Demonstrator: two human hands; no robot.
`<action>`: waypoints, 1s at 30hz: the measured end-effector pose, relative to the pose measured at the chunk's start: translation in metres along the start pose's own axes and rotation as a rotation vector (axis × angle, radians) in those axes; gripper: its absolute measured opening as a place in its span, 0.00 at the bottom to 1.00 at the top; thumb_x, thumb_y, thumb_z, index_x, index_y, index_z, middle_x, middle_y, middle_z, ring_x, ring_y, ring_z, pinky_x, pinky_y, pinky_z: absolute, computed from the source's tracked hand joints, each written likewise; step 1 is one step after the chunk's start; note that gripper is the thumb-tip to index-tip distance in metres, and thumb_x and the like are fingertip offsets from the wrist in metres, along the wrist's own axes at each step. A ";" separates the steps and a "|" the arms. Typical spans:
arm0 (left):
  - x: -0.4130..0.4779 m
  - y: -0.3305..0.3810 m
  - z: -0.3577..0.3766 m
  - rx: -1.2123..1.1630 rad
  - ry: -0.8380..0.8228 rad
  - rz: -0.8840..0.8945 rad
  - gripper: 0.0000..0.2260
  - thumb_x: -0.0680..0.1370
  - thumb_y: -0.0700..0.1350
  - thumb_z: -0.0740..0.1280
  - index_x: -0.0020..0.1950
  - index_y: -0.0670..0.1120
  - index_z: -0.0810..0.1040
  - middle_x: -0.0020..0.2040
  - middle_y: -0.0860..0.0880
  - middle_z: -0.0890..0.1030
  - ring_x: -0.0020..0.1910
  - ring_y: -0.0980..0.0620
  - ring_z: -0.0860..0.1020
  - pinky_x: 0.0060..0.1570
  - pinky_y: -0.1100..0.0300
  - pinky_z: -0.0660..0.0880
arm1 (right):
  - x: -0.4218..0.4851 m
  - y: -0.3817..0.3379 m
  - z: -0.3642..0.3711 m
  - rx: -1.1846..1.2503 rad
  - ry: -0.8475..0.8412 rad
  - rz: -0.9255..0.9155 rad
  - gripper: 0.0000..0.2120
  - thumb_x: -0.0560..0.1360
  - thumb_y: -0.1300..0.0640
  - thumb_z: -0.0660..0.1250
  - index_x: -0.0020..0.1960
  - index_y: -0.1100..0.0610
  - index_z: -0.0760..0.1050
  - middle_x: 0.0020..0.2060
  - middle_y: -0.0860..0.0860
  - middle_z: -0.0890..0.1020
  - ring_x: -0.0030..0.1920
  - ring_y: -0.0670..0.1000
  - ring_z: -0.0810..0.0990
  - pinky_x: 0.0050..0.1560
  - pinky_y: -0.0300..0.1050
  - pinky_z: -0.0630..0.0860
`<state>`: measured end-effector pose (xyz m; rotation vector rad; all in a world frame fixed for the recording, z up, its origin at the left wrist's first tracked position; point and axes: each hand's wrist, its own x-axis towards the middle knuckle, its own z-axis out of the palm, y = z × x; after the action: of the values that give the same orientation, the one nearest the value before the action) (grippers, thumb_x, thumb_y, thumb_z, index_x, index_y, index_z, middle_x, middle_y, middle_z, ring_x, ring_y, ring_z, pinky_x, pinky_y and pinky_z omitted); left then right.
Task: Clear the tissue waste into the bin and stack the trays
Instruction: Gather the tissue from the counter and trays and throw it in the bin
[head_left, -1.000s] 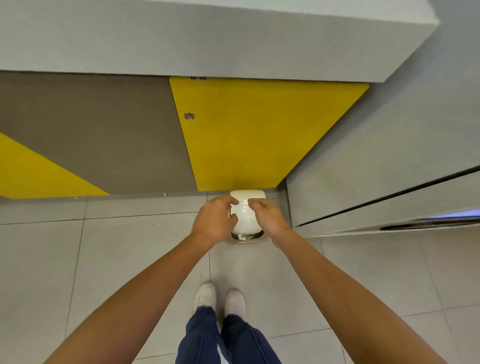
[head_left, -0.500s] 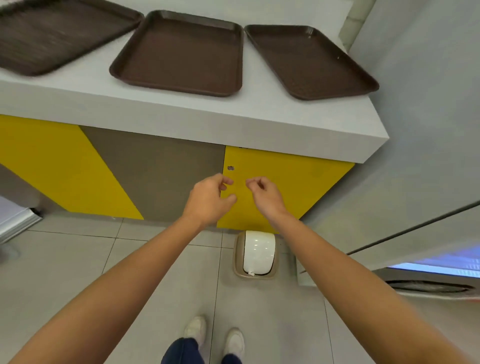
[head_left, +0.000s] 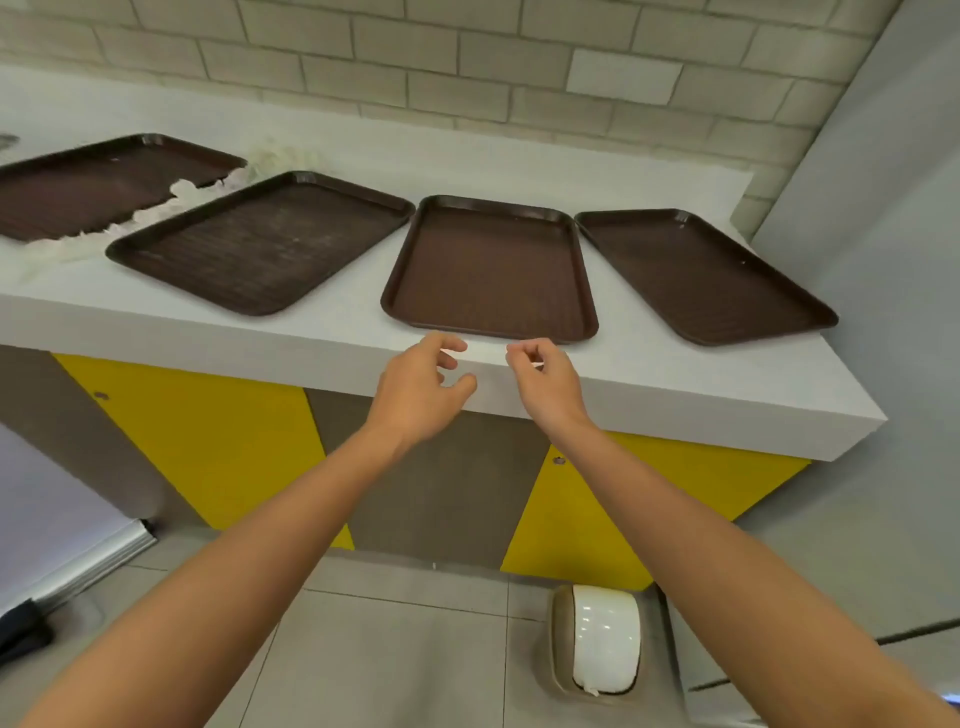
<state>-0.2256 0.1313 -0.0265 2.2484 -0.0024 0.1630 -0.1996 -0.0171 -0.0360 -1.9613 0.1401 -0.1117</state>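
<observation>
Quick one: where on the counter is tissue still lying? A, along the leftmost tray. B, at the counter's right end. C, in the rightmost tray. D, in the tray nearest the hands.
A: the white tissue lies crumpled along the right edge of the leftmost tray and on the counter beside it.

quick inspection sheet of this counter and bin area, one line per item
surface: white counter, trays side by side, none stacked
job's things: left tray, second tray, third tray, right tray; tissue waste along left tray's edge; bin on floor, tissue scrap at its white lid's edge
clutter: dark item on floor, far left, unclear
grippers: left hand, right hand loosely curled, empty, at counter edge
cables: nothing seen
surroundings: brick wall, yellow cabinet doors, tiled floor
</observation>
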 end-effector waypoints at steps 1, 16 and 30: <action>0.005 -0.005 -0.009 0.006 0.008 0.007 0.15 0.74 0.49 0.68 0.60 0.53 0.73 0.51 0.54 0.77 0.48 0.54 0.76 0.47 0.61 0.72 | 0.005 -0.006 0.008 0.000 -0.002 -0.014 0.08 0.77 0.53 0.62 0.52 0.54 0.77 0.50 0.48 0.76 0.46 0.45 0.73 0.49 0.38 0.66; 0.152 -0.073 -0.092 0.040 0.141 -0.028 0.16 0.74 0.49 0.69 0.61 0.51 0.74 0.55 0.52 0.78 0.50 0.53 0.77 0.51 0.59 0.75 | 0.148 -0.071 0.123 -0.002 -0.103 -0.095 0.08 0.78 0.53 0.61 0.55 0.51 0.75 0.53 0.49 0.76 0.46 0.42 0.74 0.46 0.35 0.70; 0.306 -0.133 -0.153 0.117 0.206 -0.092 0.16 0.75 0.50 0.68 0.62 0.51 0.73 0.58 0.51 0.77 0.51 0.54 0.77 0.52 0.60 0.74 | 0.295 -0.123 0.233 -0.010 -0.258 -0.095 0.12 0.77 0.53 0.63 0.59 0.53 0.74 0.44 0.41 0.74 0.47 0.41 0.73 0.53 0.38 0.70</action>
<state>0.0678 0.3503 0.0020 2.3331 0.2261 0.3517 0.1315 0.1972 -0.0082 -1.9732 -0.1220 0.0808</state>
